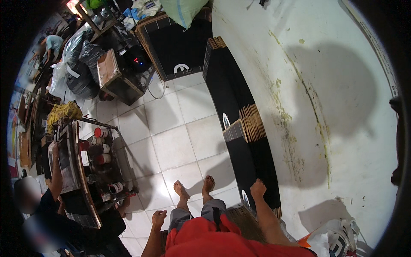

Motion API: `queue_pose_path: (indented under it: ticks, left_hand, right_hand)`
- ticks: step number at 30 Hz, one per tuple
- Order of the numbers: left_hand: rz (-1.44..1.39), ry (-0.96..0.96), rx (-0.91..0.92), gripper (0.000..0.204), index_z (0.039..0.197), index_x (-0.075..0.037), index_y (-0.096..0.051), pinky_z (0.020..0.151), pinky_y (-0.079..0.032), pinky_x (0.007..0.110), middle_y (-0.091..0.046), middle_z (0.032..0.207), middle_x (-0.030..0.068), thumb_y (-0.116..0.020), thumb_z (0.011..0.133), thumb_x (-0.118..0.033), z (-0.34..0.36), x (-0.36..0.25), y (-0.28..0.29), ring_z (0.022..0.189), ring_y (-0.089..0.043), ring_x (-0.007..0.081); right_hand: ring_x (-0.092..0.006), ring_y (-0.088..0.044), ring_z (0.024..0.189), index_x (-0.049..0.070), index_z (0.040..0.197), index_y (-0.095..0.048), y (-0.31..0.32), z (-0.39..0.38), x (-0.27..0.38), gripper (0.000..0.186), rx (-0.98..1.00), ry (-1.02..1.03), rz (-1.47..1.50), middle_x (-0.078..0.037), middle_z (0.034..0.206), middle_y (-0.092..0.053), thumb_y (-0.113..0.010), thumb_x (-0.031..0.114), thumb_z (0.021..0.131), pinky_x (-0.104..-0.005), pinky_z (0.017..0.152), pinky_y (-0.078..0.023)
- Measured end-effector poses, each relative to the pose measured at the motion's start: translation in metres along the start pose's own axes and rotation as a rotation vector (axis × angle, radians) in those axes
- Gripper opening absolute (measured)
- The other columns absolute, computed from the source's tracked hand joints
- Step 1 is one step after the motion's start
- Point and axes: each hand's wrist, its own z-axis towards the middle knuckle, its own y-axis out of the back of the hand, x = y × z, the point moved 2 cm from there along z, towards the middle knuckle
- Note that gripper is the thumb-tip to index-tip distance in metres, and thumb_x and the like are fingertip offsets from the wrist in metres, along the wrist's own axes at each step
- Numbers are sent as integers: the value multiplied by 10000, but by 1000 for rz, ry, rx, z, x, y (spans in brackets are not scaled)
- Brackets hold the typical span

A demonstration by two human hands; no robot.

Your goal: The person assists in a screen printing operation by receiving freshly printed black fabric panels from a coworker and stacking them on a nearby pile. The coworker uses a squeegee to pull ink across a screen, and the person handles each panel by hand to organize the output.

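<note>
My left hand (159,218) is raised beside my left knee, its fingers curled in and nothing visible in them. Over on the right, my right hand (258,189) makes a fist above the near end of a row of black cardboard panels (265,171). Nothing sticks out of that fist, and whether it touches the panels I cannot tell. The panels stand packed on edge along the white wall, with brown corrugated edges and white printed marks. Farther along the row is another batch of black panels (229,73).
A co-worker's arm (55,171) reaches over a work table (79,180) at left; paint cans (102,159) sit on its shelf. Beyond are a wooden box (107,68), plastic bags (81,81) and a big black panel (180,43). White tiles (175,150) cover the floor.
</note>
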Motion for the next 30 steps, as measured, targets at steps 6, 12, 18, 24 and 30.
queue_pose_path:
  ticks: [6,12,18,24,30]
  left_hand:
    - [-108,31,-28,348,891,57,-599,613,-457,283,-618,717,101,-637,806,-279,-13,9,6,650,-565,152]
    - [-293,164,-64,367,911,50,-596,513,-415,266,-610,689,77,-643,793,-294,-14,37,12,576,-527,128]
    - [-470,300,-153,350,873,30,-610,442,-390,266,-610,663,77,-650,784,-306,-9,84,5,514,-512,132]
    - [-152,23,-96,337,865,8,-636,438,-427,285,-625,650,74,-642,799,-323,-8,141,-14,485,-534,139]
    - [-272,371,39,276,1007,-67,-612,551,-499,300,-671,828,67,-571,857,-295,20,172,-8,721,-625,154]
  right_hand:
    - [-322,-623,808,39,898,-563,17,-19,26,207,50,81,46,-153,883,-617,-580,138,716,-419,693,-514]
    - [-357,-614,823,31,900,-574,22,-24,70,221,113,202,93,-190,880,-619,-548,143,712,-454,723,-496]
    - [-368,-597,899,53,885,-626,29,-12,133,250,343,395,121,-209,918,-621,-582,203,691,-443,802,-476]
    - [-327,-600,923,97,875,-678,21,19,193,259,414,720,4,-166,978,-629,-578,246,689,-401,826,-476]
    - [-315,-611,898,98,846,-691,6,26,241,269,377,729,83,-152,918,-646,-599,296,688,-391,811,-480]
